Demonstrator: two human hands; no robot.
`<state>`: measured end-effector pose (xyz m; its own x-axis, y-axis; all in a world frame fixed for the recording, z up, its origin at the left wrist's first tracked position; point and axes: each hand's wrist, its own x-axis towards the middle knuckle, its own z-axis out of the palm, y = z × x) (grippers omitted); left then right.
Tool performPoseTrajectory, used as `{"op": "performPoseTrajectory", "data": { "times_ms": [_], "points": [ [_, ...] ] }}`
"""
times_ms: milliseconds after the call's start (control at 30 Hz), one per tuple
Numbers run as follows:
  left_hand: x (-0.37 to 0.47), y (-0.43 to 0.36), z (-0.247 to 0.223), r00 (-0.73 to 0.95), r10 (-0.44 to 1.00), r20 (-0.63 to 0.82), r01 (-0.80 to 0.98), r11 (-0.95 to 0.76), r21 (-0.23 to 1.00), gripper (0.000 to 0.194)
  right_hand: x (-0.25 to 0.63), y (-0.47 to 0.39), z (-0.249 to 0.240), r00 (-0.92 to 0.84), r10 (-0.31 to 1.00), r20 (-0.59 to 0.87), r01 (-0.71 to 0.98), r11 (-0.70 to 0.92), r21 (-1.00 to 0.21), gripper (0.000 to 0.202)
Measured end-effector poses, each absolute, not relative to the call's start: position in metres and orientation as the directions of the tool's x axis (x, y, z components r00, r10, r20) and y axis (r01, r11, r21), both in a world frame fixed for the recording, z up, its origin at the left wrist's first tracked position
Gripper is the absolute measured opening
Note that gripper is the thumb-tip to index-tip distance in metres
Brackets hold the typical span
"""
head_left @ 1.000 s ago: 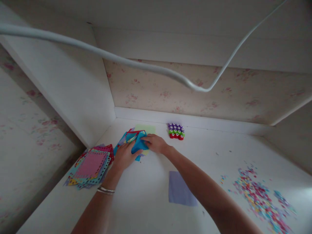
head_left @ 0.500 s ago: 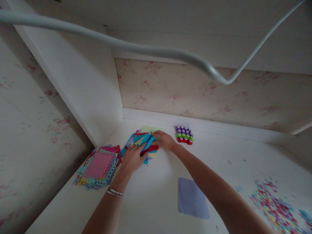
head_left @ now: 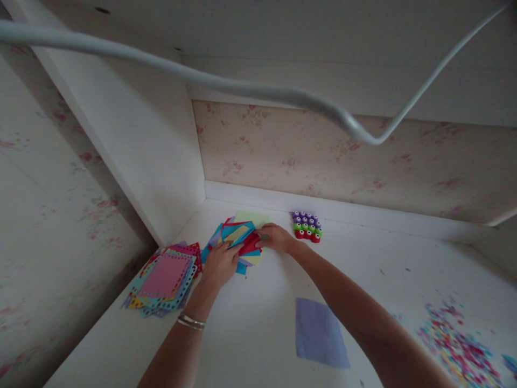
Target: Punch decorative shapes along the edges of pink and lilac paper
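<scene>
Fiddling with a messy pile of coloured sheets [head_left: 236,231] toward the far left of the white table [head_left: 250,334]: right hand [head_left: 278,238] pinches a red sheet [head_left: 249,246] by its right edge, left hand [head_left: 221,264] lies over the pile, can't tell if it's gripping. Hole-edged squares [head_left: 163,276] sit just left, a lilac sheet [head_left: 321,333] nearer, to the right.

Left hand [head_left: 220,265] on coloured sheets [head_left: 238,233]; right hand [head_left: 278,238] likewise
</scene>
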<state>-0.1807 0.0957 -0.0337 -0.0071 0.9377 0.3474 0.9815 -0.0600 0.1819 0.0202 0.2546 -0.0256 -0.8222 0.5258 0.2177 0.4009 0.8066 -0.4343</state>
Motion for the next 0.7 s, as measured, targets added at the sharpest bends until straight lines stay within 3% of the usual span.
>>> {"op": "performPoseTrajectory", "data": {
  "times_ms": [67, 267, 400, 500, 700],
  "points": [
    [-0.179, 0.096, -0.034, -0.023, 0.936, 0.351, 0.980, -0.048, 0.192, 0.032, 0.015, 0.253, -0.023, -0.808, 0.540, 0.236, 0.410, 0.802, -0.434, 0.042],
    [-0.181, 0.096, -0.032, -0.113, 0.934, 0.339, 0.970, 0.030, 0.242, 0.034, 0.013, 0.250, -0.018, -0.701, 0.650, 0.293, 0.489, 0.738, -0.466, 0.054],
    [-0.184, 0.097, -0.031, -0.166, 0.926, 0.340, 0.958, 0.070, 0.277, 0.050, 0.022, 0.252, -0.021, -0.772, 0.592, 0.234, 0.452, 0.768, -0.454, 0.056],
    [-0.184, 0.097, -0.030, -0.115, 0.934, 0.338, 0.963, 0.021, 0.268, 0.056, 0.024, 0.252, -0.025, -0.813, 0.549, 0.195, 0.433, 0.793, -0.428, 0.064],
    [-0.180, 0.095, -0.030, -0.031, 0.938, 0.345, 0.964, -0.063, 0.258, 0.033, 0.011, 0.247, -0.023, -0.793, 0.563, 0.233, 0.443, 0.795, -0.414, 0.054]
  ]
}}
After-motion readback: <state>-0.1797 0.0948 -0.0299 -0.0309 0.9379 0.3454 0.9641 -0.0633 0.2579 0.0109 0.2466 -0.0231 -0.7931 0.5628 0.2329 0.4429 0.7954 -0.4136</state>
